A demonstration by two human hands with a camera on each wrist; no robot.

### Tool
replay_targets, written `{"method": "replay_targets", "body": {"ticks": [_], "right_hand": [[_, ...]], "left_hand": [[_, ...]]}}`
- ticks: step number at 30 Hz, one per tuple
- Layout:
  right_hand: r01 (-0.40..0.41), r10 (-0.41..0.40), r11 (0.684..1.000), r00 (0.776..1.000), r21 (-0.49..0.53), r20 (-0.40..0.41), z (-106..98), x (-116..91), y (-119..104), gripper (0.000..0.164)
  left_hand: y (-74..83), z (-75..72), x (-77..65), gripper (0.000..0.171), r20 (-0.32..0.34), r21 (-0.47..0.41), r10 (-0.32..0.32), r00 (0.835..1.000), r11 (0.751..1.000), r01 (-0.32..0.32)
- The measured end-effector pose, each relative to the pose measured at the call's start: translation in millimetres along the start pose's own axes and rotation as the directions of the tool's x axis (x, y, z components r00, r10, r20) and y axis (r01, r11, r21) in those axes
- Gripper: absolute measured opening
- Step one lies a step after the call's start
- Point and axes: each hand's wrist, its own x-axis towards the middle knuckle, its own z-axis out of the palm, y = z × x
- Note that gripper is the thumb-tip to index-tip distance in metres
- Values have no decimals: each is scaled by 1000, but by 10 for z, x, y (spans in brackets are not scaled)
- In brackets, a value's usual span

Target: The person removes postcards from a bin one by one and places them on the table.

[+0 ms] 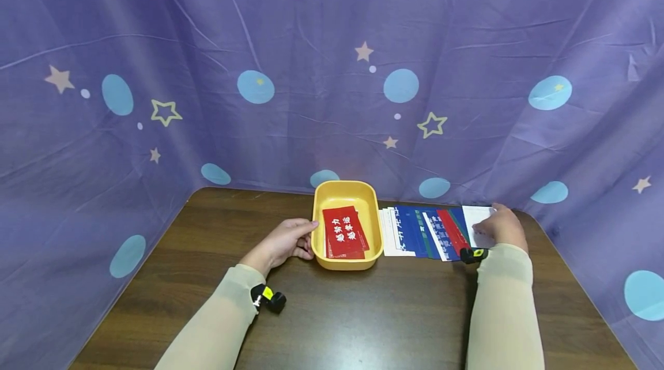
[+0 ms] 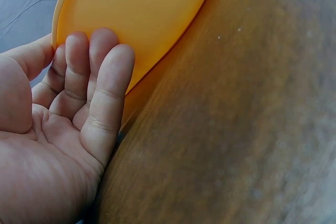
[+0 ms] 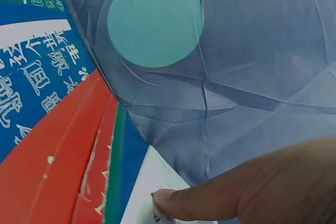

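Note:
A yellow plastic tray [image 1: 347, 264] stands near the table's back edge with several red cards [image 1: 344, 231] in it, printed with white characters. My left hand [image 1: 284, 243] grips its left wall, the thumb at the rim and the fingers against the outside [image 2: 94, 82]. Right of the tray lies an overlapping row of cards [image 1: 422, 231] in white, blue and red. At the row's right end my right hand [image 1: 503, 229] holds a white card [image 1: 474, 220], its thumb on the card's face [image 3: 163, 203]. The other right fingers are mostly hidden.
The brown wooden table [image 1: 358, 318] runs back to a purple curtain [image 1: 321, 128] printed with stars and dots, which also hangs on both sides. Each wrist wears a small black camera. Red and blue cards [image 3: 58, 150] lie close beside the right thumb.

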Motion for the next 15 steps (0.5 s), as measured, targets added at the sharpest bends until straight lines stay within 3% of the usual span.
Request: {"method": "replay_targets", "body": {"ticks": [8, 15], "right_hand": [[44, -38, 998, 992, -46, 120, -70, -72, -47, 98], [33, -23, 997, 987, -63, 157, -59, -60, -53, 99]], "left_hand": [[-1, -2, 3, 33, -4, -3, 2, 1000, 1000, -2], [-12, -5, 9, 34, -6, -1, -1, 1000, 1000, 1]]}}
